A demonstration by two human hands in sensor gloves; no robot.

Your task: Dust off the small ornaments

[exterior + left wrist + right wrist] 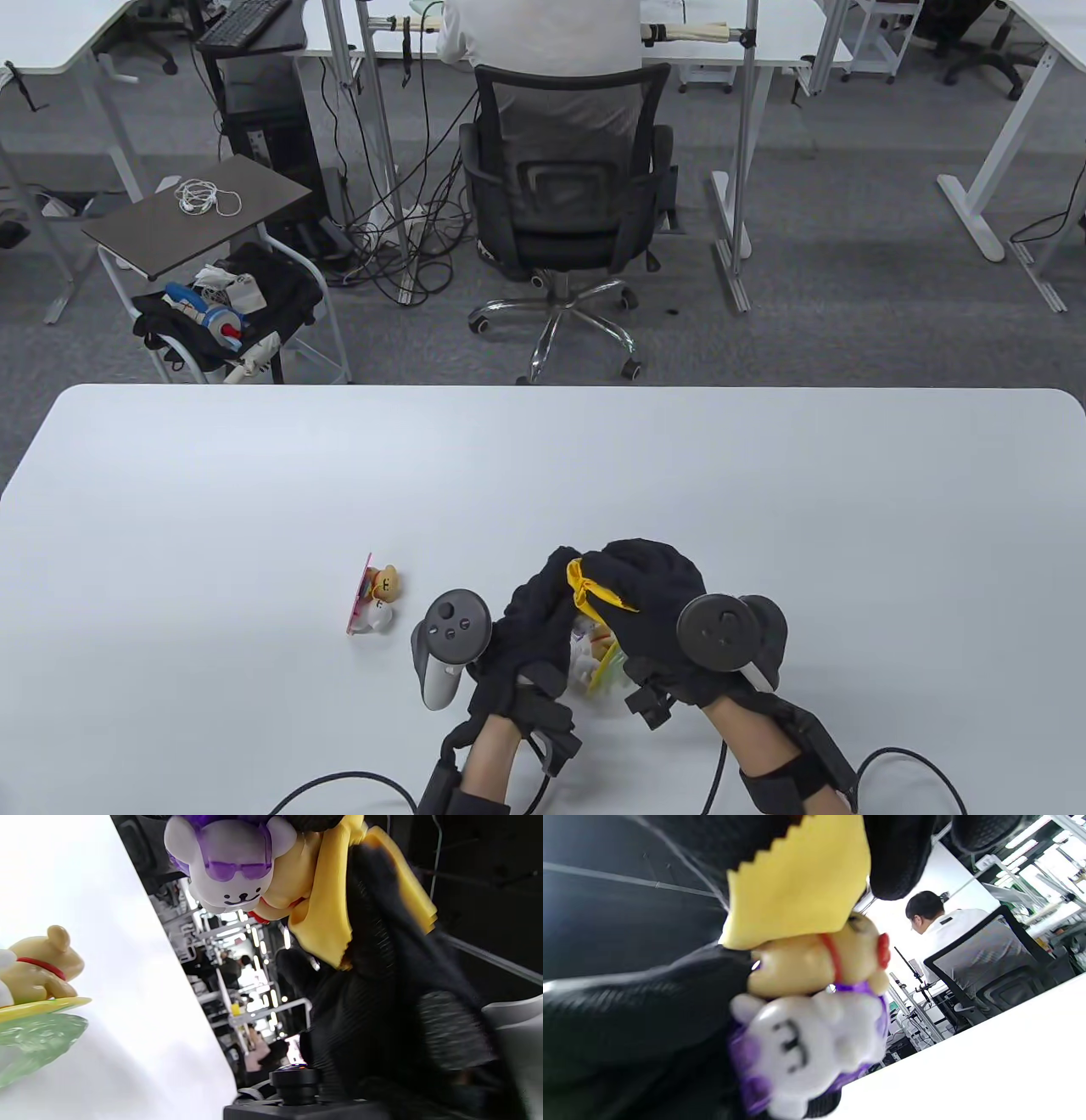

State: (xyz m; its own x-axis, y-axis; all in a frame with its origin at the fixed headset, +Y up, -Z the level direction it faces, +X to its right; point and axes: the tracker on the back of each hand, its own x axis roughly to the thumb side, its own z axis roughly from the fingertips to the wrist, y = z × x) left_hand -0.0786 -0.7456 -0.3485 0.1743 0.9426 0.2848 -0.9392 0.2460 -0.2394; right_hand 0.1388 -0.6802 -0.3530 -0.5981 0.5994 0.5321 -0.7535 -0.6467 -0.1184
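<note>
White tabletop (254, 475), near edge: two gloved hands meet just right of centre.

Left hand (530, 628): fingers curled around a small ornament (594, 658). The table view shows only pale, yellow and green glimpses of it between the gloves. The left wrist view shows it plainly: a white bear head with purple glasses (231, 870) joined to a tan body with a red collar. The right wrist view shows the same figure (814, 1018) from its other side, white and purple below, tan above.

Right hand (657, 611): fingers closed on a yellow cloth (594, 590), which is pressed against the ornament. In the table view the cloth shows only as a narrow strip between the gloves; the right wrist view shows its zigzag-cut edge (801, 878) lying over the tan part of the figure; the left wrist view shows it (331, 912) draped beside the bear head, over the black glove.

Second ornament (376, 596): a tan bear on a pink base, on the tabletop left of the hands, apart from them.

Third figure (38, 963): a tan bear with red collar on a yellow board over a green translucent piece, seen at the left edge of the left wrist view only; whether it is part of the held ornament cannot be told.

Beyond the far edge: a seated person in white (539, 34) on a black office chair (564, 187).
</note>
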